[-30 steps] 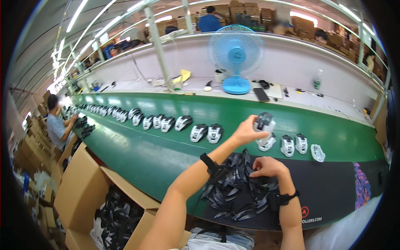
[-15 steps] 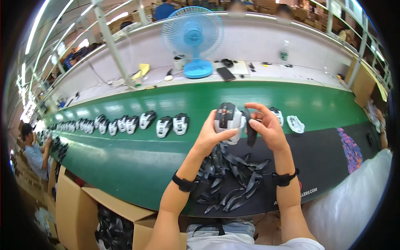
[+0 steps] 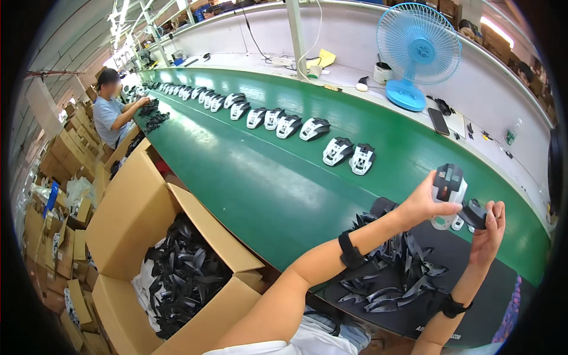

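Currently, in the head view, the left hand (image 3: 422, 203) grips the shell (image 3: 448, 192) by its side, thumb across the front, above the far edge of the mat (image 3: 489, 307). The shell is rounded and white, with a dark grey, faceted panel on its upper part and openings in that panel. The right hand (image 3: 488, 235) pinches a curved, dark strip (image 3: 475, 214) just beside the shell's lower right; whether they touch, I cannot tell. Similar dark pieces (image 3: 408, 266) lie heaped on the mat, and more white-and-black shells (image 3: 338, 152) line the green bench (image 3: 266, 177).
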A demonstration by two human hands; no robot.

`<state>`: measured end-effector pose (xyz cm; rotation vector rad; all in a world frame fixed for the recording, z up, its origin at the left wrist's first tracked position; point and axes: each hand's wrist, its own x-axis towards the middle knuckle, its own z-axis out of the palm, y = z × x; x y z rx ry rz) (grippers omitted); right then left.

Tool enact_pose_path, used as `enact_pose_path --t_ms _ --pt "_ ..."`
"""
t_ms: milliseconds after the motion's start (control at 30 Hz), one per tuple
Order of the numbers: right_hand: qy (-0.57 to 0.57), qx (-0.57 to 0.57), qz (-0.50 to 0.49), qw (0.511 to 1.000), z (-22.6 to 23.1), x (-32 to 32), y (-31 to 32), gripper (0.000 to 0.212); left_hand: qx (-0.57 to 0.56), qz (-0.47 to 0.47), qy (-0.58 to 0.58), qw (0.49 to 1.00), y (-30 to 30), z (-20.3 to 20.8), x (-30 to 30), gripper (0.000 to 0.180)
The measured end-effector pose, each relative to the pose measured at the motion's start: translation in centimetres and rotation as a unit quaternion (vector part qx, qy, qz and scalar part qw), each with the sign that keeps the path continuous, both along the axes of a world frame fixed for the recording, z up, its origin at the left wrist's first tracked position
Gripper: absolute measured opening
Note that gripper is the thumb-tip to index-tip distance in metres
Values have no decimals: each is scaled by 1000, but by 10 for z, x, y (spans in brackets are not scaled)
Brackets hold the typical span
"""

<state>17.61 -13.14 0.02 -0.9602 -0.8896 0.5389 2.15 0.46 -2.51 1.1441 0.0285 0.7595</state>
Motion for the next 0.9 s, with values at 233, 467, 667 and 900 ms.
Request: enact_pose_path --t_ms 233,467,667,900 --pt "-65 -103 62 991 -2 -14 3 34 -75 35 -81 993 12 3 2 66" --pt "-153 -214 76 962 14 -56 3 40 -34 81 -49 995 10 -5 7 58" --pt "-87 -110 12 990 1 -38 -1 33 -29 71 -32 997 -1 -3 11 46" --pt "-158 -189 -196 949 -47 -2 5 38 140 150 33 978 -19 -4 3 47"
